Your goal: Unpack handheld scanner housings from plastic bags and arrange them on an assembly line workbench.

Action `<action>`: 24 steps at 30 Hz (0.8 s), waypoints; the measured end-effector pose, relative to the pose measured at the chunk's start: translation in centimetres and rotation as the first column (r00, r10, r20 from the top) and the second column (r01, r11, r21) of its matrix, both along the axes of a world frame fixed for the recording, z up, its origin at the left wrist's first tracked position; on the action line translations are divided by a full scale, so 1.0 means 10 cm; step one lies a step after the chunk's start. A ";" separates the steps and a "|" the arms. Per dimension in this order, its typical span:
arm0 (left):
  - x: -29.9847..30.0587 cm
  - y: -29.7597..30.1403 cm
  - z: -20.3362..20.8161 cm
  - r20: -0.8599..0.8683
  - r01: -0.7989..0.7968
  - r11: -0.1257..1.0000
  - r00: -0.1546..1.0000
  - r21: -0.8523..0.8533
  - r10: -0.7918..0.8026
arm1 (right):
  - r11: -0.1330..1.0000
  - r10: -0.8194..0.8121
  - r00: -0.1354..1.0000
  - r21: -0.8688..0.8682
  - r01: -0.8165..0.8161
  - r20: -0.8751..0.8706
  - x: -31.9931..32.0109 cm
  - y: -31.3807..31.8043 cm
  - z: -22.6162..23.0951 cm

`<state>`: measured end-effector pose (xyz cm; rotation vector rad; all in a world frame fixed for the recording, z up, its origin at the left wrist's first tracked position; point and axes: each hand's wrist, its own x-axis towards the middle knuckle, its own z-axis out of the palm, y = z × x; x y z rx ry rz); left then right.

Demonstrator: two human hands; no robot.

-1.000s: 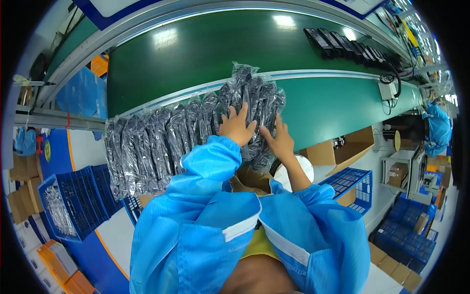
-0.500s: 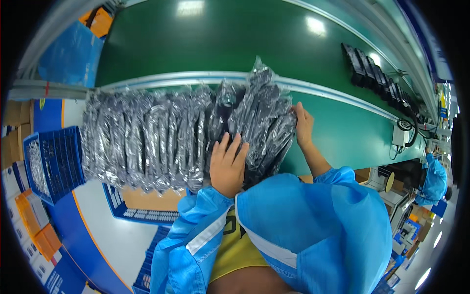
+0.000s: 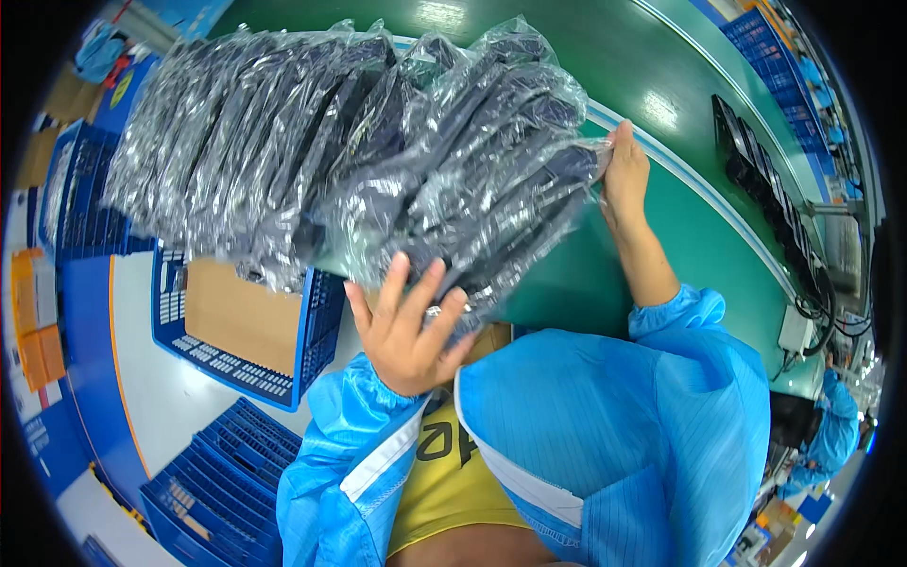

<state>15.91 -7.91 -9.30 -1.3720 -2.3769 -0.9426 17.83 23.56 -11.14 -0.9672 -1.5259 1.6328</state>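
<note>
A long row of dark, flat items in clear plastic bags [image 3: 250,142] stands packed on edge across the green bench. At its right end, several bagged dark items [image 3: 510,142] lean and fan out. My left hand [image 3: 406,331] has its fingers spread, with the fingertips against the near ends of these leaning bags. My right hand [image 3: 627,184] is at the far right end of the outermost bag, its fingers closed on the bag's plastic corner. The dark items' exact kind is hard to make out through the crinkled film.
A blue crate [image 3: 321,331] with cardboard inside sits below the row's near side; stacked blue crates [image 3: 222,477] stand lower left. Beyond the bench's metal rail [image 3: 685,170], black parts [image 3: 765,170] lie on a green surface. A white box with cables [image 3: 796,329] is at the right. Another person works far right.
The view has shifted. The right-end bags have fanned apart and lean further right. My left hand has moved toward their near ends; my right hand has gone from beside the bags to a bag corner.
</note>
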 end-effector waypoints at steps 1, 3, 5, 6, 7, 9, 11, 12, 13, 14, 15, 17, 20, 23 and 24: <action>0.05 0.03 0.00 0.013 -0.044 0.999 0.999 0.011 0.044 | 0.996 0.068 0.998 -0.059 -0.068 -0.009 0.03 -0.03 0.10; 0.16 0.09 0.03 0.023 -0.105 0.992 0.994 0.065 0.104 | 0.976 0.156 0.987 -0.148 -0.162 -0.049 0.11 0.07 0.07; 0.26 0.17 0.05 0.023 -0.110 0.990 0.994 0.087 0.109 | 0.937 0.232 0.971 -0.253 -0.240 -0.062 0.15 0.25 0.03; 0.27 0.21 0.08 0.030 -0.099 0.989 0.995 0.108 0.096 | 0.934 0.252 0.964 -0.240 -0.265 -0.086 0.17 0.32 0.07; 0.31 0.24 0.10 0.020 -0.091 0.987 0.996 0.132 0.089 | 0.922 0.259 0.960 -0.268 -0.278 -0.106 0.20 0.41 0.10; 0.32 0.29 0.10 -0.007 -0.080 0.989 0.997 0.122 0.081 | 0.894 0.263 0.947 -0.321 -0.311 -0.184 0.24 0.63 0.16; 0.32 0.34 0.11 -0.025 -0.062 0.993 0.998 0.098 0.065 | 0.903 0.187 0.956 -0.344 -0.258 -0.225 0.29 0.88 0.23; 0.33 0.36 0.12 -0.043 -0.068 0.992 0.996 0.104 0.073 | 0.902 0.106 0.965 -0.384 -0.195 -0.239 0.31 1.04 0.25; 0.33 0.37 0.12 -0.025 -0.043 0.995 0.999 0.089 0.045 | 0.927 0.048 0.941 -0.336 -0.167 -0.335 0.35 1.33 0.20; 0.33 0.37 0.13 -0.004 -0.017 0.997 1.000 0.074 0.017 | 0.947 -0.007 0.905 -0.293 -0.131 -0.426 0.37 1.63 0.17; 0.33 0.35 0.14 -0.004 -0.013 0.998 1.000 0.061 0.013 | 0.953 -0.137 0.891 -0.304 -0.001 -0.433 0.36 1.89 0.23; 0.35 0.38 0.14 -0.001 -0.007 0.997 1.000 0.074 0.007 | 0.942 -0.260 0.861 -0.311 0.126 -0.438 0.35 2.16 0.30; 0.36 0.41 0.13 -0.021 -0.024 0.997 0.999 0.071 0.025 | 0.962 0.273 0.960 0.024 -0.272 -0.054 0.14 1.85 0.35; 0.40 0.47 0.18 -0.020 -0.116 0.993 0.993 0.008 0.117 | 0.694 0.639 0.721 0.203 -0.691 0.269 -0.30 1.04 0.22; 0.39 0.51 0.22 -0.020 -0.121 0.993 0.992 0.000 0.121 | 0.606 0.731 0.649 0.237 -0.759 0.211 -0.43 0.93 0.02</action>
